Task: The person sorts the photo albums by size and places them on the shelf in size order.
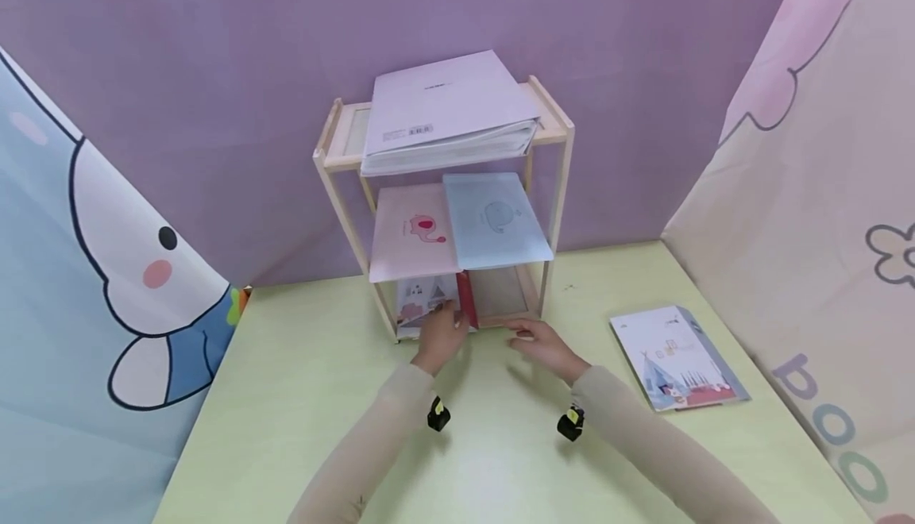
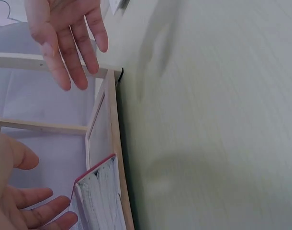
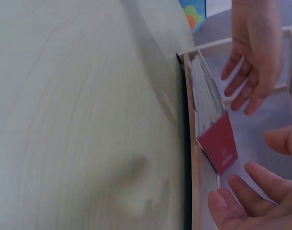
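Observation:
A picture book (image 1: 422,298) with a tent on its cover and a red spine (image 3: 221,146) lies on the bottom shelf of a small wooden rack (image 1: 558,190). My left hand (image 1: 442,337) is over the front of this book, fingers extended and holding nothing; whether a fingertip touches the cover I cannot tell. To the right, my right hand (image 1: 546,347) hovers by the rack's front bottom rail, its fingers spread and nothing in them. In the left wrist view, the book's page edges (image 2: 100,191) face outward beside the left fingers (image 2: 45,211).
A pink booklet (image 1: 411,238) and a blue booklet (image 1: 496,222) lie side by side on the middle shelf. A thick white-covered book (image 1: 450,103) rests on top of the rack. On the table's right lies another tent-picture book (image 1: 672,357). Printed curtains flank the table (image 1: 286,397).

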Action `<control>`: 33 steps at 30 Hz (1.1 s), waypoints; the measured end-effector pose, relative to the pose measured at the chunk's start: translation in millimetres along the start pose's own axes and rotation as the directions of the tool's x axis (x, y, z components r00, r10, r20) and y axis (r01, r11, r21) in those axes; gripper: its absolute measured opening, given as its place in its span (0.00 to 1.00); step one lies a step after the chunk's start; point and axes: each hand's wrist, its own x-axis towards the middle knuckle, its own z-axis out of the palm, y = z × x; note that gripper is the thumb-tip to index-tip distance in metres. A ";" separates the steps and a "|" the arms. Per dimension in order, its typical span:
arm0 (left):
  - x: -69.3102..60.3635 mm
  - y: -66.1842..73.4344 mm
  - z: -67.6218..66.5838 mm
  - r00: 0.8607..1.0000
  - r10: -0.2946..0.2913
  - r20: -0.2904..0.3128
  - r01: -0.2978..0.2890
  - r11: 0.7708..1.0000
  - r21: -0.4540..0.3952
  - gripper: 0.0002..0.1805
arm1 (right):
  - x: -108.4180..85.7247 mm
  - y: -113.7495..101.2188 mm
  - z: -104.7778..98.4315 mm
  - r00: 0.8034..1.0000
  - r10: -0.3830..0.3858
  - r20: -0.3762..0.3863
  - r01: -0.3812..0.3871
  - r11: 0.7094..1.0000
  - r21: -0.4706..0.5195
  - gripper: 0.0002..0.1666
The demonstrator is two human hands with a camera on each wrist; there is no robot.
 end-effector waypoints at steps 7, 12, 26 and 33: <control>-8.7 1.9 6.7 1.000 -0.012 0.002 0.012 0.999 -0.044 0.14 | -23.5 9.0 -23.6 0.994 -0.028 0.105 0.020 0.997 0.078 0.27; -13.4 4.1 10.5 0.999 -0.033 0.027 0.035 0.997 -0.072 0.17 | -37.9 16.5 -39.3 0.996 -0.020 0.090 0.013 0.997 0.071 0.25; -27.2 13.5 22.9 0.994 -0.014 0.110 0.028 0.992 -0.125 0.19 | -72.9 41.7 -90.7 0.991 0.074 -0.108 -0.071 0.997 0.031 0.28; -33.3 20.8 35.7 0.980 -0.035 0.194 0.068 0.983 -0.168 0.21 | -94.1 56.2 -127.3 0.969 0.113 -0.219 -0.119 0.993 -0.016 0.30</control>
